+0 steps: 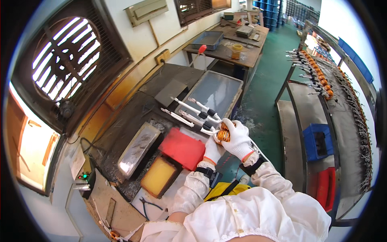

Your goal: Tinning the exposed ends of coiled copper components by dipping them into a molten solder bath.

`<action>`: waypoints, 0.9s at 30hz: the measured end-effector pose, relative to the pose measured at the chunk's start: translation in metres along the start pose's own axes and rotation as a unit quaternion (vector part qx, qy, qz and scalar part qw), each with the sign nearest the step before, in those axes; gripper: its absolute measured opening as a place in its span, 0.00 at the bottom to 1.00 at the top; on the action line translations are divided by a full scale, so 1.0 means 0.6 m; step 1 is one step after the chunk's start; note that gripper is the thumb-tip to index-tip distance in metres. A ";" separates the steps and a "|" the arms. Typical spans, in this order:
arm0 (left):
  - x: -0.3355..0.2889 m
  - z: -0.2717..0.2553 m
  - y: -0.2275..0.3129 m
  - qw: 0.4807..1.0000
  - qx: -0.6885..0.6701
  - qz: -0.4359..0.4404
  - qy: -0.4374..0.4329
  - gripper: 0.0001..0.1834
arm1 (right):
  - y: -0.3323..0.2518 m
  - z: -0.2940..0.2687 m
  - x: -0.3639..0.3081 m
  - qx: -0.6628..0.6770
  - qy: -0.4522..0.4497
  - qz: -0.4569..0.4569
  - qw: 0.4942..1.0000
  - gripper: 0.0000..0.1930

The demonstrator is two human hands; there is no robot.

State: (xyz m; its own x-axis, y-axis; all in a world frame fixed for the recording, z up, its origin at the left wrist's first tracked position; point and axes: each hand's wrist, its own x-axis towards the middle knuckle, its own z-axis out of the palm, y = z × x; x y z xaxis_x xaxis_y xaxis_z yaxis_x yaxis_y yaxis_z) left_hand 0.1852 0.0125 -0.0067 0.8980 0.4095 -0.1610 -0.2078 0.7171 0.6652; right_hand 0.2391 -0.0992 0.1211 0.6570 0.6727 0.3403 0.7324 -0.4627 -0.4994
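Both my hands wear white gloves and are closed around a small bunch of copper-wound ring coils (223,134). My right hand (238,139) grips them from the right, while my left hand (214,149) holds from below, its fingers partly hidden. White sleeved leads (192,109) with black bands run from the coils toward the upper left, over the near end of a shallow grey tray (217,90). Below the leads sits a red container (182,148). Beside it are a metal trough with a silvery surface (139,150) and a box with a yellow top (160,177).
Pliers (150,207) lie at the bench's near side. A control box with green lights (85,177) stands at the left, below a large fan (66,58). On the right, a metal rack (342,133) carries rows of orange coils (316,72); a blue bin (317,141) sits lower.
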 end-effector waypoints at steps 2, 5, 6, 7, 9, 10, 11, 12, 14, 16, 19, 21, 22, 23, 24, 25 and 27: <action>0.019 0.046 -0.032 0.968 -0.214 -0.117 0.065 0.23 | 0.026 -0.011 0.005 -0.036 -0.012 0.021 0.999 0.32; 0.048 0.059 -0.077 0.962 -0.240 -0.126 0.008 0.24 | 0.048 -0.026 0.019 -0.079 -0.046 0.051 0.994 0.29; 0.056 0.071 -0.087 0.959 -0.242 -0.144 0.025 0.24 | 0.059 -0.029 0.025 -0.107 -0.063 0.055 0.991 0.29; 0.064 0.080 -0.094 0.958 -0.241 -0.153 0.022 0.24 | 0.071 -0.031 0.031 -0.134 -0.080 0.058 0.986 0.29; 0.080 0.099 -0.105 0.962 -0.211 -0.171 0.041 0.25 | 0.097 -0.030 0.043 -0.156 -0.072 0.052 0.984 0.26; 0.090 0.109 -0.110 0.964 -0.197 -0.173 0.046 0.27 | 0.109 -0.032 0.049 -0.165 -0.084 0.056 0.981 0.26; 0.099 0.088 -0.119 0.965 -0.196 -0.169 0.050 0.27 | 0.109 -0.024 0.059 -0.170 -0.099 0.049 0.979 0.25; 0.112 0.052 -0.135 0.978 -0.158 -0.129 0.038 0.28 | 0.103 -0.019 0.068 -0.167 -0.105 0.035 0.980 0.26; 0.118 0.099 -0.139 0.976 -0.110 -0.150 0.110 0.29 | 0.136 -0.018 0.079 -0.177 -0.116 0.038 0.977 0.27; 0.125 0.111 -0.137 0.977 -0.114 -0.140 0.114 0.29 | 0.134 -0.014 0.091 -0.180 -0.121 0.019 0.976 0.27; 0.140 0.130 -0.146 0.977 -0.129 -0.122 0.115 0.29 | 0.161 0.018 0.102 -0.212 -0.097 -0.029 0.972 0.23; 0.146 0.131 -0.142 0.977 -0.142 -0.104 0.120 0.29 | 0.165 0.024 0.119 -0.224 -0.120 -0.034 0.966 0.20; 0.146 0.136 -0.146 0.977 -0.147 -0.094 0.122 0.29 | 0.169 0.025 0.125 -0.231 -0.131 -0.037 0.963 0.20; 0.150 0.141 -0.143 0.977 -0.152 -0.082 0.125 0.29 | 0.167 0.025 0.132 -0.237 -0.141 -0.044 0.960 0.19; 0.163 0.150 -0.143 0.977 -0.157 -0.071 0.128 0.29 | 0.168 0.024 0.139 -0.234 -0.143 -0.050 0.960 0.19; 0.170 0.156 -0.140 0.977 -0.161 -0.060 0.130 0.29 | 0.170 0.021 0.145 -0.228 -0.152 -0.056 0.960 0.19; 0.175 0.161 -0.141 0.977 -0.165 -0.046 0.131 0.29 | 0.177 0.012 0.150 -0.220 -0.162 -0.059 0.960 0.20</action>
State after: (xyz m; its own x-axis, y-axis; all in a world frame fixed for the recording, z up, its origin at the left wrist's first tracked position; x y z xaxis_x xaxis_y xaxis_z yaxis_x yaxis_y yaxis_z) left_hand 0.3347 -0.0599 -0.0093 0.7974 0.4346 -0.4188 -0.2835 0.8823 0.3758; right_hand 0.3750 -0.0836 0.0929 0.5264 0.8471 0.0732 0.8501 -0.5227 -0.0642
